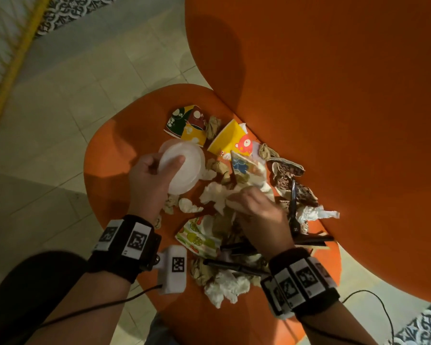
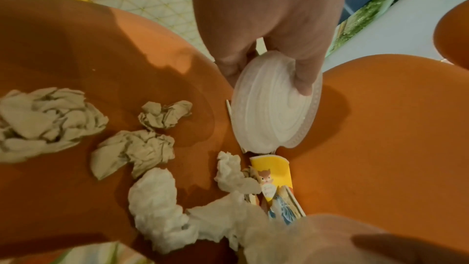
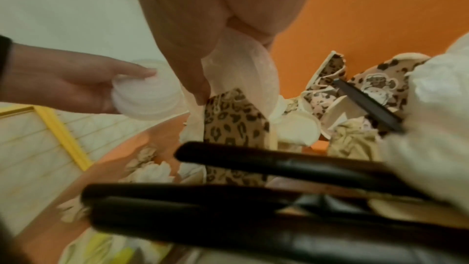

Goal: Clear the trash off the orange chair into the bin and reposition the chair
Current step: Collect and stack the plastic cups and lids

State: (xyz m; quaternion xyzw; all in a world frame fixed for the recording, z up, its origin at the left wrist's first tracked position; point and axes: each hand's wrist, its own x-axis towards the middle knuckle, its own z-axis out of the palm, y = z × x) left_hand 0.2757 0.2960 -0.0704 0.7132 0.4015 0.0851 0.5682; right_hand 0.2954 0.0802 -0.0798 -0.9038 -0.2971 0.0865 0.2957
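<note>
An orange chair [image 1: 334, 95] has a seat [image 1: 125, 135] littered with trash. My left hand [image 1: 154, 175] grips a stack of clear plastic lids [image 1: 187, 168], thumb on top; the lids [image 2: 269, 111] are lifted off the seat, and the same stack [image 3: 147, 99] appears in the right wrist view. My right hand [image 1: 254, 207] pinches a white crumpled tissue [image 1: 219, 192] in the middle of the pile; the tissue [image 3: 238, 67] hangs from its thumb and fingers. Around lie flattened paper cups [image 1: 187, 125], a yellow cup [image 1: 232, 140] and leopard-print scraps [image 1: 289, 180].
Black plastic cutlery [image 1: 237, 266] and more tissue wads [image 1: 224, 287] lie on the near part of the seat. Brown paper wads [image 2: 137, 148] sit left of the lids. Pale tiled floor [image 1: 60, 108] surrounds the chair, and a yellow-framed mesh panel [image 1: 8, 58] stands at far left. No bin shows.
</note>
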